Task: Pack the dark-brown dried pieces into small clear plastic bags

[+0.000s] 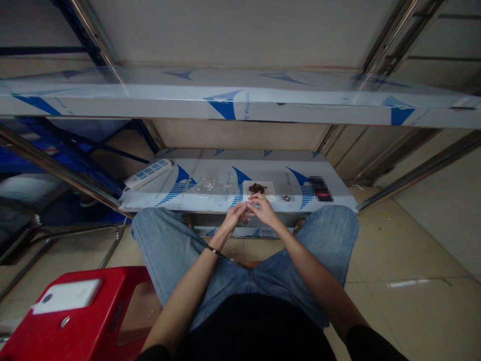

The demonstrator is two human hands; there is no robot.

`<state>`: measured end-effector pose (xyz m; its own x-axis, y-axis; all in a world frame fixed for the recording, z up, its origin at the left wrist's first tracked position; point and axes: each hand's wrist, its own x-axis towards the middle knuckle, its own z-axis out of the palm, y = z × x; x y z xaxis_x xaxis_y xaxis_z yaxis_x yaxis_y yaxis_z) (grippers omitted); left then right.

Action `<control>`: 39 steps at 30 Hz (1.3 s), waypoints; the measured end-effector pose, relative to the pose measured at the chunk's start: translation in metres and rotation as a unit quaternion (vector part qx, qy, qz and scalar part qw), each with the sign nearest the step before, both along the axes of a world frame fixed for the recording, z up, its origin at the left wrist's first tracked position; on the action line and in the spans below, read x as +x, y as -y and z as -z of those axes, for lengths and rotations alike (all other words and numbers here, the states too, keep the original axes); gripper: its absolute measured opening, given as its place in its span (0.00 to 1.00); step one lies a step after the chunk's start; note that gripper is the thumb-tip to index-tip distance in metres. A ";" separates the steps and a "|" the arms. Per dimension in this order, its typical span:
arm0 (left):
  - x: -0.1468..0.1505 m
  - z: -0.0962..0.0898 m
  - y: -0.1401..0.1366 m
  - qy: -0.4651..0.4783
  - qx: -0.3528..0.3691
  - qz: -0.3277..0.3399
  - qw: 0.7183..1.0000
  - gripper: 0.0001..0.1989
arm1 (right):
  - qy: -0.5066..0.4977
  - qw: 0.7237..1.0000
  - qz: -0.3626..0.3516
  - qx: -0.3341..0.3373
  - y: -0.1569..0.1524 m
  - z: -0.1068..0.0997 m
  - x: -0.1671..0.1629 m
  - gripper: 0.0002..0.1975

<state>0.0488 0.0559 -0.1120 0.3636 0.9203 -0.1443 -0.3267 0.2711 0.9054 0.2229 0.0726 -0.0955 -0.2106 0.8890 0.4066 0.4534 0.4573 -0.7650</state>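
"What is hard to make out?"

"The fingertips of the left hand [235, 215] and right hand [264, 209] meet, fingers bent; I cannot tell whether they grasp anything. The right fingers overlap the near edge of a brown pile [257, 188]. A dark and red object [320, 188] at the right is blurred into squares. A red stool [112, 301] is cut off at the lower left."

"How many of each?"

"Two hands, one pile, one white sheet [269, 190], one power strip [149, 173], and one white phone [67, 296] on the one stool. The pile's pieces are too small to count, as are some shiny bits [286, 197] right of the sheet."

"And the pile?"

"Dark brown, loose and uneven, made of little pieces. It lies on the white sheet, on the lower shelf [278, 165], just beyond the fingers."
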 end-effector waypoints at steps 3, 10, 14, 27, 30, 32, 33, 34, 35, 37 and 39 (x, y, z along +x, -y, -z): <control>0.000 -0.001 0.003 -0.007 0.003 0.043 0.999 0.30 | -0.020 1.000 -0.006 -0.009 -0.002 -0.001 0.000 0.07; -0.002 -0.004 0.005 -0.054 0.009 0.081 0.995 0.31 | -0.054 0.998 -0.023 -0.030 0.001 -0.008 -0.001 0.10; -0.004 -0.005 0.005 -0.067 0.030 0.094 0.993 0.30 | -0.062 0.998 -0.009 -0.026 0.003 -0.013 -0.002 0.10; -0.005 -0.021 0.012 0.009 0.001 0.129 0.992 0.23 | -0.101 0.994 0.031 -0.010 0.006 -0.019 -0.004 0.09; -0.006 -0.019 0.012 0.029 0.006 0.138 0.990 0.23 | -0.109 0.993 0.032 -0.012 0.006 -0.018 -0.005 0.09; -0.005 -0.017 0.011 0.044 0.009 0.140 0.989 0.25 | -0.111 0.993 0.028 -0.016 0.006 -0.016 -0.005 0.10; -0.005 -0.016 0.011 0.046 0.012 0.138 0.989 0.25 | -0.108 0.993 0.032 -0.017 0.005 -0.015 -0.004 0.11; -0.005 -0.016 0.010 0.042 0.015 0.133 0.990 0.24 | -0.103 0.993 0.047 -0.017 0.004 -0.013 -0.002 0.12; -0.006 -0.016 0.010 0.031 0.018 0.125 0.992 0.23 | -0.092 0.993 0.071 -0.017 0.003 -0.012 0.000 0.14; -0.006 -0.016 0.009 -0.006 0.024 0.103 0.994 0.19 | -0.046 0.990 0.131 -0.010 -0.002 -0.008 0.007 0.16; -0.007 -0.017 0.008 -0.040 0.026 0.083 0.995 0.18 | 0.028 0.984 0.179 0.003 -0.011 -0.004 0.015 0.18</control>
<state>0.0415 0.0484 -0.0952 0.5013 0.8549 -0.1336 -0.2070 0.2684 0.9408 0.2374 0.0834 -0.0918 0.0927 0.9077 0.4092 0.6269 0.2660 -0.7323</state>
